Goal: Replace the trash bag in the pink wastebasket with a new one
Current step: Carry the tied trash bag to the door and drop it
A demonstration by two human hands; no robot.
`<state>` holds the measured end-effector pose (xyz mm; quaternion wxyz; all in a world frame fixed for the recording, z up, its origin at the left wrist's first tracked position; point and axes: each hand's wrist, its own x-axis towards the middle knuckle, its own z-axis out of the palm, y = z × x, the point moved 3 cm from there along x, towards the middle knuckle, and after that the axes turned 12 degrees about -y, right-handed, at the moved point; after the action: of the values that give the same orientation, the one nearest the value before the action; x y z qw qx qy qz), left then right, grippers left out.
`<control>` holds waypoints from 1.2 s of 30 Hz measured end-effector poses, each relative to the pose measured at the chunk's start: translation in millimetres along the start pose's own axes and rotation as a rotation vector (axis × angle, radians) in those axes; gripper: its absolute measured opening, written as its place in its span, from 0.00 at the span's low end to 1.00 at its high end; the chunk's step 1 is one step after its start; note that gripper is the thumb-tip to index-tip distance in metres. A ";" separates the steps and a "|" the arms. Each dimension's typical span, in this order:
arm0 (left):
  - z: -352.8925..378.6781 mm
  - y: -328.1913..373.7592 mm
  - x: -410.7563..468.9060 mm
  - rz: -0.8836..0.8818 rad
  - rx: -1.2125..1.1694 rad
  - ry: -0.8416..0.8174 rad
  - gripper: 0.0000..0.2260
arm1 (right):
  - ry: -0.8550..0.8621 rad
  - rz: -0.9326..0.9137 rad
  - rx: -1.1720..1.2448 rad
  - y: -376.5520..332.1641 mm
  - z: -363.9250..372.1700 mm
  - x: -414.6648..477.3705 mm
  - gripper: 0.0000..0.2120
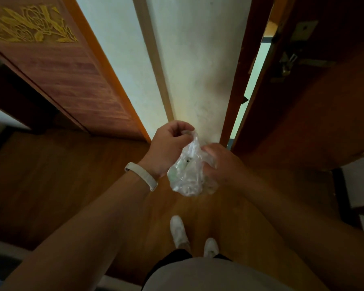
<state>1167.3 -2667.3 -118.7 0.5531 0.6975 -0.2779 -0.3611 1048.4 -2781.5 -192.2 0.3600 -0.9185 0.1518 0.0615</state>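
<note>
Clear bag (187, 175) between hands (168, 141) (221, 162), contents indistinct

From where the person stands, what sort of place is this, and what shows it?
Probably indoors at home, by a doorway: wooden floor, a carved wooden panel on the left, and a door ajar on the right with a padlock.

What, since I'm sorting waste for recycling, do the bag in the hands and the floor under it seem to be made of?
The bag looks like thin clear plastic film, glossy: it crinkles, catches highlights, and its contents show through. The floor looks like wood or wood-look laminate, warm brown with a soft sheen and faint grain lines; which of the two cannot be told.
</note>
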 end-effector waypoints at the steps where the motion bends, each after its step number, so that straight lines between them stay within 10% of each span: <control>1: -2.9 -2.4 10.0 -0.012 -0.008 -0.007 0.09 | 0.005 0.010 0.001 2.7 -2.7 7.9 0.21; 25: -68.4 -62.0 234.9 -0.036 0.049 -0.246 0.06 | 0.101 0.162 -0.111 66.0 -27.5 191.8 0.21; 36: -41.0 -238.1 331.4 -0.213 -0.053 -0.181 0.07 | 0.006 0.076 -0.121 212.3 73.5 292.5 0.20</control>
<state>1391.6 -2849.1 -410.1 0.5024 0.6727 -0.2417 -0.4864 1256.4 -2947.7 -447.5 0.3006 -0.9323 0.1837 0.0816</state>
